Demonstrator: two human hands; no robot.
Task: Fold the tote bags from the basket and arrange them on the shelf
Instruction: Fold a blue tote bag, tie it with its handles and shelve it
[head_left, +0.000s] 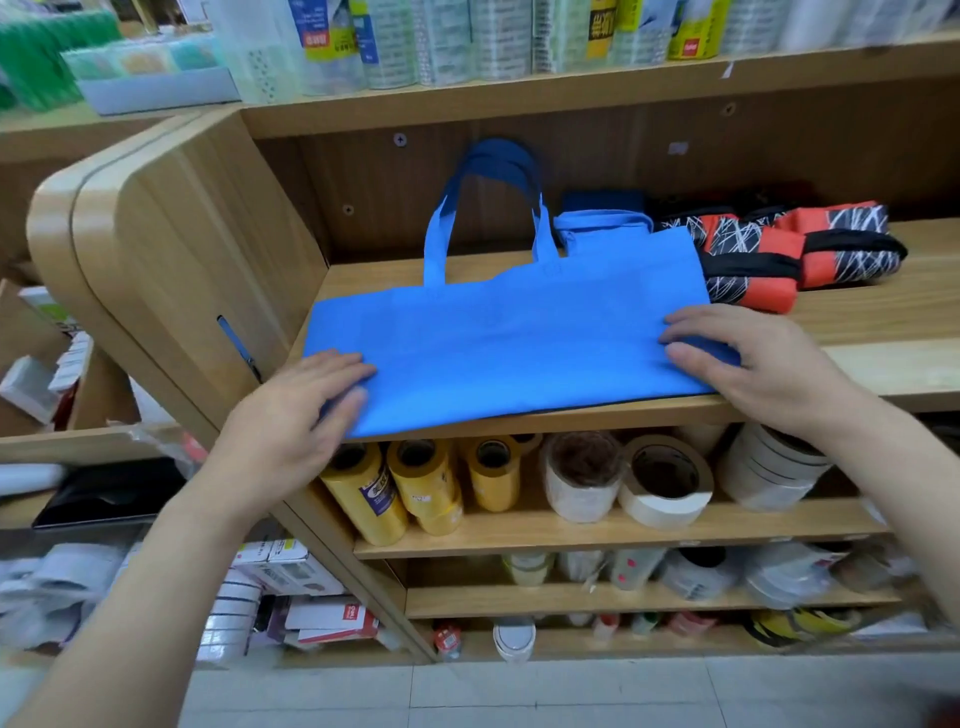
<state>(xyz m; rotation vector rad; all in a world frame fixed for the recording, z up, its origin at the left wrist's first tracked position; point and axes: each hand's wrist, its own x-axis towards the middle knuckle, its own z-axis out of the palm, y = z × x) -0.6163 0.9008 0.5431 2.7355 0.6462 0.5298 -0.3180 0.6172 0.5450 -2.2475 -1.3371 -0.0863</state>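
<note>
Wooden shop shelf (862, 322), blue tote bag (509, 353) flat, left hand (301, 410), right hand (753, 364) pressing it straight-fingered

The wooden shelf (857, 322) holds a big blue tote bag (509, 353) lying flat, with its handles pointing to the back and its front edge sticking out a little over the shelf's edge. Behind it lies a small folded blue bag (602, 223), and just beside that lie red and black bags (753, 260). The lower shelf (571, 535) holds yellow rolls (395, 488) and white tape rolls (665, 483).
</note>
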